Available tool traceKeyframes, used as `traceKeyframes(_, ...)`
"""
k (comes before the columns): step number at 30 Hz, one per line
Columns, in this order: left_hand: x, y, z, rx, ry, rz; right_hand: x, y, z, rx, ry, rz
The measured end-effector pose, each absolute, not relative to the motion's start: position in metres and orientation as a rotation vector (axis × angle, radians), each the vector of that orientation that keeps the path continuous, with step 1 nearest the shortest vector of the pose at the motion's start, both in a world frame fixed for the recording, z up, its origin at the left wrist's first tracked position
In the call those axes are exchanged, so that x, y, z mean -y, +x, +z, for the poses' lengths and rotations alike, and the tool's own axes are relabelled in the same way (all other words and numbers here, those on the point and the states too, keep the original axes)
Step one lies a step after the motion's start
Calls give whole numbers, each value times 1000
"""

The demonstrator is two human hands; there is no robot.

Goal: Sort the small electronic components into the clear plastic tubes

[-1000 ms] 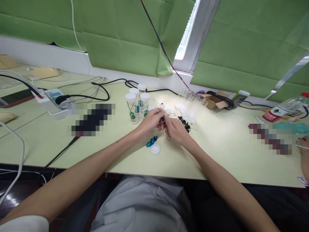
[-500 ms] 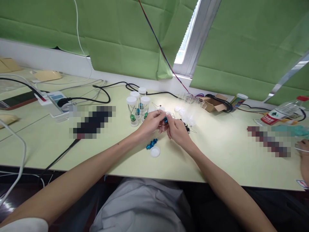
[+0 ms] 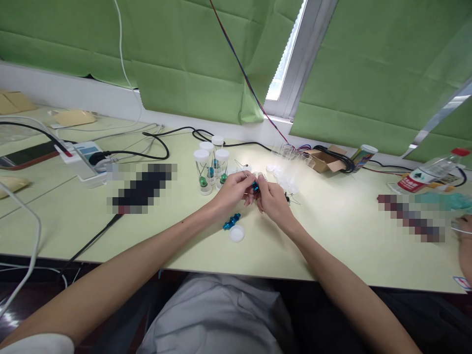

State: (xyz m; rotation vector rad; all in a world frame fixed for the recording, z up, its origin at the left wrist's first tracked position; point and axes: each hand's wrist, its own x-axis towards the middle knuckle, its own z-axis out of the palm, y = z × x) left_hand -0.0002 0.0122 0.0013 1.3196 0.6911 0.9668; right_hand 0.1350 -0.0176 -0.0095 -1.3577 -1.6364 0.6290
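Note:
My left hand point(image 3: 239, 188) and my right hand point(image 3: 270, 193) meet above the table, both closed with fingers pinched round a small blue metallic part point(image 3: 255, 187) with thin wires. Fingers hide much of it, so its exact kind cannot be made out. Below my left hand lie more blue metallic parts point(image 3: 232, 221), close to a round white cap point(image 3: 236, 233). Several clear tubes with white lids point(image 3: 201, 172) stand left of my hands, holding green or blue parts with wires. Small black wired pieces point(image 3: 288, 198) lie just beyond my right hand.
Loose white caps and clear tubes point(image 3: 291, 184) lie behind my right hand. An open cardboard box point(image 3: 329, 160) with black cable sits at the back. A power strip point(image 3: 92, 164) is on the left, a plastic bottle point(image 3: 424, 174) on the right. Another person's arm point(image 3: 465, 246) shows at the right edge.
My hands stay together round the blue part, which shows slightly more between the fingers. The view has shifted a little; the table things lie as before.

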Motion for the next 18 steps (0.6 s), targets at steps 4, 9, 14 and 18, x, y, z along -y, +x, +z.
traceKeyframes(4,-12,0,4,-710,1239,1021,20,133,-8,1644,-1297,627)
traceKeyframes(9,-15,-2,4,-706,1176,1073,20,132,-9,1657,-1280,621)
traceKeyframes(14,-16,-3,3,-701,1166,1050,20,133,-11,1679,-1274,622)
traceKeyframes(18,-15,-3,3,-689,1174,1027,21,133,-9,1682,-1251,633)
